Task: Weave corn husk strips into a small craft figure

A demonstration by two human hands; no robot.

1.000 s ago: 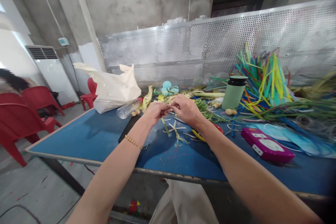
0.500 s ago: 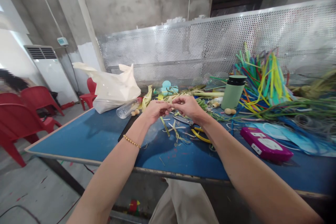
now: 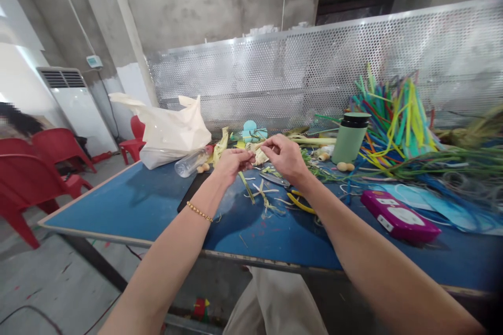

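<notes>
Over the blue table (image 3: 129, 204), my left hand (image 3: 234, 163) is closed in a pinch at the middle. What it holds, if anything, is too small to make out. Just to its right, my right hand (image 3: 286, 158) also has thumb and finger pinched together, and I cannot tell what lies between them. A small gap separates the two hands. Below them lie a green leaf strip (image 3: 247, 188) and pale plant scraps (image 3: 264, 196). Scissors with yellow handles (image 3: 301, 202) rest beneath my right wrist, partly hidden by it.
A white plastic bag (image 3: 173, 133) and a clear bottle (image 3: 192, 162) stand left. To the right are a green flask (image 3: 349, 138), small wooden beads (image 3: 345, 166), a purple box (image 3: 398, 215), and coloured strips (image 3: 408, 115). Red chairs (image 3: 63, 149) are beyond the table's left end.
My hands were touching at the fingertips and are now slightly apart. The right hand has drawn back a little and its fingers have curled in more; the left has barely moved.
</notes>
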